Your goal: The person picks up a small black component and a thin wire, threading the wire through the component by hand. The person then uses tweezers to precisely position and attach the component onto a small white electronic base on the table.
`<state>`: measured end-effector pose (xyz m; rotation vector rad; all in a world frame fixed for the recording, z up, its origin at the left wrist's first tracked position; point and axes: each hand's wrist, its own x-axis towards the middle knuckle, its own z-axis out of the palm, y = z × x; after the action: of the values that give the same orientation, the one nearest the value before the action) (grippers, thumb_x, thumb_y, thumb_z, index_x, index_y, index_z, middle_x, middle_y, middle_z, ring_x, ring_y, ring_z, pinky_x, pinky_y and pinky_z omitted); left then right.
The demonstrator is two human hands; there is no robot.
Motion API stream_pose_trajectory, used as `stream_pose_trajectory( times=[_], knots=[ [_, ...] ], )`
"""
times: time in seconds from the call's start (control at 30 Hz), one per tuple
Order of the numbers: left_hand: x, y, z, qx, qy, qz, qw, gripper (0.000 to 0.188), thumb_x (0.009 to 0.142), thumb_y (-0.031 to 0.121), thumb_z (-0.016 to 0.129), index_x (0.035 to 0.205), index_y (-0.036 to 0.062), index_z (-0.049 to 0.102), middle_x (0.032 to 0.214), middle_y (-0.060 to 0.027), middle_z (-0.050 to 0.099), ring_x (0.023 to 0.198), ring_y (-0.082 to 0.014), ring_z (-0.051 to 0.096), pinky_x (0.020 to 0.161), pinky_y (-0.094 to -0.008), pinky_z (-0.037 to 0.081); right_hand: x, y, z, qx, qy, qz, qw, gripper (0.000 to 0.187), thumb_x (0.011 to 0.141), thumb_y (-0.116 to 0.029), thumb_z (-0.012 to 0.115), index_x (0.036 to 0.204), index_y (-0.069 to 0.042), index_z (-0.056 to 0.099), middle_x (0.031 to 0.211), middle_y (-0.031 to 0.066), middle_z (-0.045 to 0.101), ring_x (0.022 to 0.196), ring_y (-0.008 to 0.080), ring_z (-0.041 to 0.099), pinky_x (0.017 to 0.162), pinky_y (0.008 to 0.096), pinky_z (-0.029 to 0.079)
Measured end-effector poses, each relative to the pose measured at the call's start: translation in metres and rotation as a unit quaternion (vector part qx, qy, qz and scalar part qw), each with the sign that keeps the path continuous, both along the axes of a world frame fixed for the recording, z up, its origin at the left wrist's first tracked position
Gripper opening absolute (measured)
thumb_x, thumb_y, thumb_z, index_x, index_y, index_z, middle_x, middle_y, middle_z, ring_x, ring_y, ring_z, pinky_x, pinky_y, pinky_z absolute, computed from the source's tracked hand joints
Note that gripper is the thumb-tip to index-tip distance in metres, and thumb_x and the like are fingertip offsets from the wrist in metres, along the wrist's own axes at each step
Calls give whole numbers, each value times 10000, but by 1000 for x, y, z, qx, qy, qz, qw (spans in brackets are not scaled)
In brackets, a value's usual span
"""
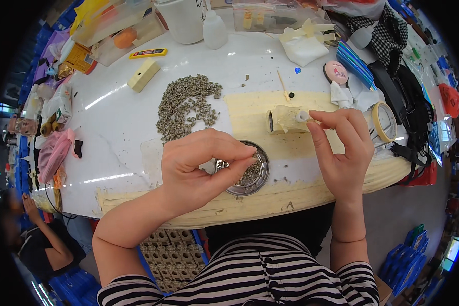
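Note:
My left hand [196, 166] is closed in a pinch over the round metal dish [264, 176], thumb and forefinger tips together. Whatever sits between those tips is too small to make out. Small metal pieces [251, 172] lie inside the dish, partly hidden by the hand. On the right, my right hand [345, 148] has its thumb and forefinger brought together just beside a short white cylinder [302, 116]. That cylinder stands at the right end of a tape-wrapped block [284, 120]. I cannot tell what, if anything, the right fingertips hold.
A heap of small metal parts [188, 99] spreads beyond my left hand. Farther back are a pale block [144, 75], a yellow case [148, 53] and a white squeeze bottle [215, 31]. A tape roll [384, 121] stands at right. Another person's arm [50, 237] shows at lower left.

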<state>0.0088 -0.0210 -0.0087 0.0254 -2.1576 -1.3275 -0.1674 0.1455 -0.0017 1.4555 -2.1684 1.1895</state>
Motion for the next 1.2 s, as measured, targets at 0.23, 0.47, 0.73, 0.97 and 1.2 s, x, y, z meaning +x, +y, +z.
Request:
stream_pose_trajectory(
  times=[0.23,0.47,0.73,0.97,1.2],
  knots=[
    [2,0,0,-2,9,-1,1000,224,710,-139,721,894,-14,701,833,-112,696,752,-156,664,652,-234,504,2,0,-3,-30,33,-10,999,155,731,-21,757,873,-39,695,756,54,564,686,201,519,606,305,400],
    [1,0,-1,16,10,-8,1000,220,713,-138,721,895,-15,703,861,-126,699,769,-163,672,680,-242,521,7,5,5,-81,63,-10,995,164,736,17,752,885,-14,691,773,64,580,680,190,526,595,277,414],
    [1,0,1,21,-7,-26,999,221,715,-136,720,898,-14,704,868,-136,701,791,-174,678,684,-246,524,28,1,-2,-123,-227,204,944,120,921,-57,591,1005,24,564,929,116,645,806,190,600,757,296,479],
    [1,1,-1,43,-15,-32,998,218,723,-130,721,908,-17,701,865,-137,695,789,-179,674,688,-251,520,39,-7,-9,-135,-313,265,902,151,987,-105,495,1057,22,452,992,165,642,896,191,635,817,297,503],
    [2,2,-1,66,-26,-42,997,212,734,-124,721,918,-22,699,871,-138,691,801,-176,671,692,-255,518,41,-8,-11,-131,-313,265,902,144,985,-96,493,1051,23,447,976,182,656,891,197,647,811,298,512]
  ],
)
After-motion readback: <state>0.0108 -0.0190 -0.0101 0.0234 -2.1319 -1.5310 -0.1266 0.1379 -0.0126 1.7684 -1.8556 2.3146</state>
